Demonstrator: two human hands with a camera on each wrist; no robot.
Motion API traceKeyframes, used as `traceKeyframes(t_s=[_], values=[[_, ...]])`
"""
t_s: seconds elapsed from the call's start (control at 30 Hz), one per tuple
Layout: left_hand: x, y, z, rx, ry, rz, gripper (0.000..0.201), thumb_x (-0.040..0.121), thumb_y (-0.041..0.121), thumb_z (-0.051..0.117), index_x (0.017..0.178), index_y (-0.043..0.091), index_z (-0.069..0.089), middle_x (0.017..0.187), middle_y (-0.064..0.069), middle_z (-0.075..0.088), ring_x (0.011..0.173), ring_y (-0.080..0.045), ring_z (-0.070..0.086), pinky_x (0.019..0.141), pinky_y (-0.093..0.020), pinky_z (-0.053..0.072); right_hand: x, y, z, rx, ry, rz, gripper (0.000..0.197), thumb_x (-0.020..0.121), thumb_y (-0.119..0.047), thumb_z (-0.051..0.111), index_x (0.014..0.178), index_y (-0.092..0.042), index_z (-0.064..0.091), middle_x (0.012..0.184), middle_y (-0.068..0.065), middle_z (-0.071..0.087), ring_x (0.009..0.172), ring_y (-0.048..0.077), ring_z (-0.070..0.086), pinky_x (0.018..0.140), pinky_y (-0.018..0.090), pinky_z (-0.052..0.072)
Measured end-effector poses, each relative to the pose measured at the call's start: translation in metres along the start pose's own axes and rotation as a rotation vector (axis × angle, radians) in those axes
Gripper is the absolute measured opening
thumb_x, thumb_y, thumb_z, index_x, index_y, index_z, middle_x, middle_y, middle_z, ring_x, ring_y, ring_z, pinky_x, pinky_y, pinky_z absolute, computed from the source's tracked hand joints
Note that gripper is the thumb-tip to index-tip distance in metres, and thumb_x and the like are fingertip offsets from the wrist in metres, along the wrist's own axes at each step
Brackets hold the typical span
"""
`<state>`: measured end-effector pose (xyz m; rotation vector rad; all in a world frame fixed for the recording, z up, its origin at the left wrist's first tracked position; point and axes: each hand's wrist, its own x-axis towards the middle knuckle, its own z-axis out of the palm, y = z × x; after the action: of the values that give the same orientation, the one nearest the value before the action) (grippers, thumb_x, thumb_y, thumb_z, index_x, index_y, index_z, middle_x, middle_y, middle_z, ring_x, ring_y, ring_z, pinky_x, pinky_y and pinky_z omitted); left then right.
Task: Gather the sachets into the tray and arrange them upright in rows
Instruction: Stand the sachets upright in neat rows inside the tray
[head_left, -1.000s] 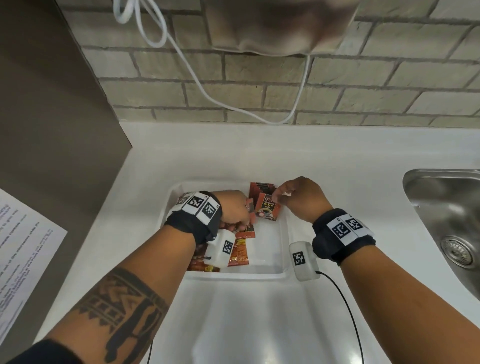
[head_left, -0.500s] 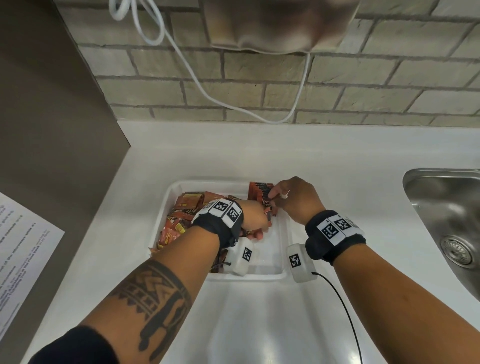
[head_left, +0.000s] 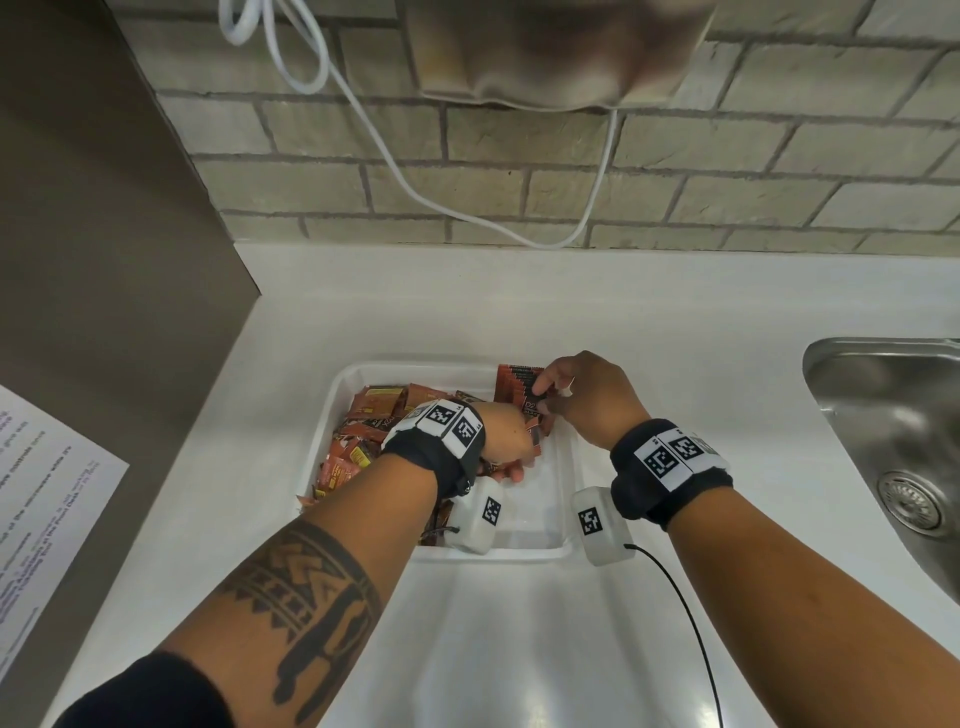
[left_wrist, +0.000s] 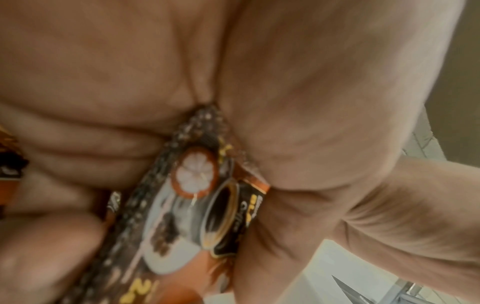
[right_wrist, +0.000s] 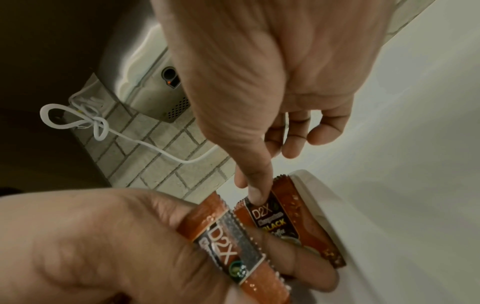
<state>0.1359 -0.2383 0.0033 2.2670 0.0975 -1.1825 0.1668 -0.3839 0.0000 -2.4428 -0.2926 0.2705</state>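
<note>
Sachets: glossy foil-like film, crimped serrated edges, orange-brown print. Tray: smooth white plastic, slight sheen. Counter: smooth glossy white. Sink at right: brushed metal. Far wall: rough matt brick. Cable: smooth white plastic. Wristbands: black cloth.

Pantry kitchen: steel sink, white counter (brick backsplash)

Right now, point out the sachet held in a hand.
The sachet gripped in the left hand; the others lie loose in the tray or stand at its far corner.
</note>
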Motion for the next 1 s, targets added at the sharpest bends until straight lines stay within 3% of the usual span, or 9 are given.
traceKeyframes(t_s=[0.13, 0.23, 0.3, 0.37, 0.5, 0.63, 0.87, 0.93, 1.0], values=[[-0.003, -0.002, 0.0, 0.011, 0.021, 0.017, 0.03, 0.1, 0.017, 0.055, 0.124, -0.001, 0.061, 0.079, -0.005, 0.068, 0.047, -0.015, 0.053, 0.043, -0.018, 0.037, -0.004, -0.001, -0.005, 0.02, 0.035, -0.019, 0.012, 0.083, -0.011, 0.076, 0.093, -0.02, 0.075, 0.086, -0.014, 0.052, 0.077, 0.0, 0.05, 0.061, 0.006, 0.036], [-0.009, -0.007, -0.006, 0.175, 0.112, 0.042, 0.03, 0.1, 0.02, 0.049, 0.111, 0.0, 0.068, 0.086, -0.012, 0.071, 0.061, -0.022, 0.057, 0.048, -0.021, 0.041, -0.008, -0.002, -0.008, 0.022, 0.1, -0.039, 0.01, 0.085, -0.015, 0.073, 0.091, -0.023, 0.074, 0.087, -0.015, 0.052, 0.077, -0.002, 0.051, 0.063, 0.007, 0.033], [-0.013, -0.013, -0.011, 0.394, 0.213, 0.066, 0.029, 0.1, 0.019, 0.047, 0.102, 0.0, 0.068, 0.082, -0.009, 0.063, 0.07, -0.02, 0.055, 0.05, -0.021, 0.036, -0.014, -0.005, -0.009, 0.018, 0.117, -0.051, 0.009, 0.087, -0.014, 0.07, 0.09, -0.022, 0.073, 0.087, -0.012, 0.058, 0.073, -0.003, 0.053, 0.061, 0.007, 0.036], [-0.014, -0.019, -0.014, 0.526, 0.305, 0.049, 0.02, 0.098, 0.019, 0.054, 0.105, 0.004, 0.065, 0.081, -0.002, 0.055, 0.077, -0.018, 0.054, 0.05, -0.022, 0.033, -0.022, -0.01, -0.008, 0.032, 0.053, -0.058, 0.014, 0.089, -0.009, 0.064, 0.088, -0.019, 0.073, 0.086, -0.007, 0.067, 0.067, -0.002, 0.058, 0.06, 0.008, 0.039], [-0.014, -0.025, -0.011, 0.674, 0.385, 0.011, 0.034, 0.09, 0.024, 0.071, 0.119, 0.009, 0.061, 0.101, -0.004, 0.061, 0.087, -0.019, 0.058, 0.061, -0.026, 0.041, -0.033, -0.022, 0.001, -0.11, -0.253, -0.061, 0.013, 0.091, -0.014, 0.064, 0.09, -0.015, 0.077, 0.093, -0.005, 0.071, 0.087, 0.012, 0.063, 0.074, 0.021, 0.046], [-0.009, -0.022, -0.005, 0.706, 0.377, -0.022, 0.044, 0.085, 0.027, 0.078, 0.123, 0.011, 0.06, 0.095, -0.001, 0.055, 0.082, -0.017, 0.053, 0.069, -0.03, 0.045, -0.035, -0.028, 0.011, -0.184, -0.33, -0.043, 0.008, 0.09, -0.021, 0.072, 0.096, -0.018, 0.076, 0.085, -0.013, 0.061, 0.088, 0.008, 0.057, 0.078, 0.02, 0.038], [-0.003, -0.018, -0.008, 0.728, 0.323, -0.051, 0.048, 0.084, 0.025, 0.08, 0.125, 0.011, 0.061, 0.095, -0.001, 0.06, 0.09, -0.02, 0.061, 0.07, -0.03, 0.045, -0.035, -0.033, 0.011, -0.217, -0.364, -0.025, 0.013, 0.09, -0.02, 0.071, 0.1, -0.015, 0.077, 0.091, -0.007, 0.065, 0.09, 0.01, 0.058, 0.079, 0.022, 0.04], [-0.001, -0.016, -0.01, 0.739, 0.283, -0.052, 0.055, 0.08, 0.029, 0.084, 0.127, 0.01, 0.061, 0.109, -0.004, 0.065, 0.102, -0.022, 0.065, 0.073, -0.031, 0.047, -0.035, -0.034, 0.009, -0.216, -0.374, -0.016, 0.015, 0.09, -0.02, 0.07, 0.102, -0.013, 0.077, 0.092, -0.005, 0.064, 0.087, 0.011, 0.056, 0.075, 0.021, 0.041], [-0.001, -0.014, -0.011, 0.755, 0.269, -0.045, 0.057, 0.079, 0.032, 0.085, 0.126, 0.01, 0.062, 0.108, -0.004, 0.066, 0.103, -0.023, 0.066, 0.075, -0.031, 0.049, -0.035, -0.035, 0.008, -0.218, -0.387, -0.016, 0.016, 0.091, -0.021, 0.07, 0.104, -0.013, 0.076, 0.092, -0.004, 0.064, 0.08, 0.01, 0.055, 0.065, 0.017, 0.04]])
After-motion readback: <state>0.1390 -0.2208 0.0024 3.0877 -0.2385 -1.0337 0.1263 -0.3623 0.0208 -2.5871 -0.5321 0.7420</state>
